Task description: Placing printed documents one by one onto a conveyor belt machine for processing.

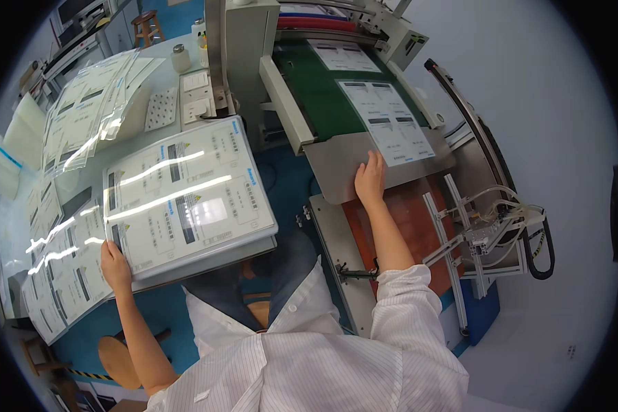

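Okay, near sheet [391,127]: white printed page, upper part on the green belt [312,96], lower part on the metal plate [333,165].
Sheet's long axis: slants away from the person, near end lower right, far end upper left.
Right hand [371,180]: over the plate, just beside the sheet's left long edge, close to its near end.
Sheet from right fingertips: ahead and to the right; most of its length lies beyond them.
Right fingers: loosely extended, slightly apart, pointing up the belt; nothing seen pinched between them.
Right contact: can't tell whether the tips touch the page edge or the plate.
Nearer hand: right, clearly; left is well apart from the sheet, across the gap.
Left hand [115,269]: at the near left corner of the page stack [185,199], fingertips along its edge.
Left fingers: close together; pinch or plain rest, can't tell, undersides hidden.
Far sheet [343,55]: on the belt, apart from the near one, closer to the red roller [316,23].
Orange panel [412,213]: below the plate, partly behind the right forearm.
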Demonstrator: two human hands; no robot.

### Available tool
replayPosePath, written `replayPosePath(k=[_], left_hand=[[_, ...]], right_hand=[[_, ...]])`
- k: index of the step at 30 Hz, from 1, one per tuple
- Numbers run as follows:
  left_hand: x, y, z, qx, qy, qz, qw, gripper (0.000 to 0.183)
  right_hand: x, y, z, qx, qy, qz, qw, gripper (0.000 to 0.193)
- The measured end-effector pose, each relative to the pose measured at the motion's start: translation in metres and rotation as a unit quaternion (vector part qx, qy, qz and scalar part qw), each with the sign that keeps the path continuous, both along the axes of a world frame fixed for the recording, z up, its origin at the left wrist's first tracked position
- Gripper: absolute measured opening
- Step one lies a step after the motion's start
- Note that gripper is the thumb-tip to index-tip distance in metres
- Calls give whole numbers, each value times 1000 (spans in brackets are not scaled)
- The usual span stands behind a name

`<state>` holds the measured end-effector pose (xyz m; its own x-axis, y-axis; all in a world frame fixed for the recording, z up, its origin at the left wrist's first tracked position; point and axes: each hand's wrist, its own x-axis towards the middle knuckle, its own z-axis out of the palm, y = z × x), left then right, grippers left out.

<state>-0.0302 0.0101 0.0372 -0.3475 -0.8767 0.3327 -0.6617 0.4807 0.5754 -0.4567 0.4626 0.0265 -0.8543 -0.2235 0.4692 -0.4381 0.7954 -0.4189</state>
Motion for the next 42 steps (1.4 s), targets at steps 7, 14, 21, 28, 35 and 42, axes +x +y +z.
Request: replayPosePath(k=[7, 14, 21, 28, 35, 42], left_hand=[[-2, 1, 1, 12, -4, 8, 1000, 37], [-8, 6, 8, 18, -6, 14, 1000, 39], [0, 7, 5, 27, -8, 25, 999, 38], [0, 10, 17, 31, -9, 35, 999, 39], [-8, 8, 12, 28, 1, 17, 999, 37], [1, 14, 29, -90, 101, -4, 991, 32]], right_hand=[[-43, 53, -11, 161, -35, -107, 981, 52], [-13, 55, -24, 142, -93, -76, 983, 57], [74, 46, 5, 156, -87, 56, 982, 55], [69, 53, 12, 185, -13, 120, 975, 44], [145, -31, 90, -23, 120, 272, 955, 33], [222, -78, 119, -37, 223, 544, 808, 23]])
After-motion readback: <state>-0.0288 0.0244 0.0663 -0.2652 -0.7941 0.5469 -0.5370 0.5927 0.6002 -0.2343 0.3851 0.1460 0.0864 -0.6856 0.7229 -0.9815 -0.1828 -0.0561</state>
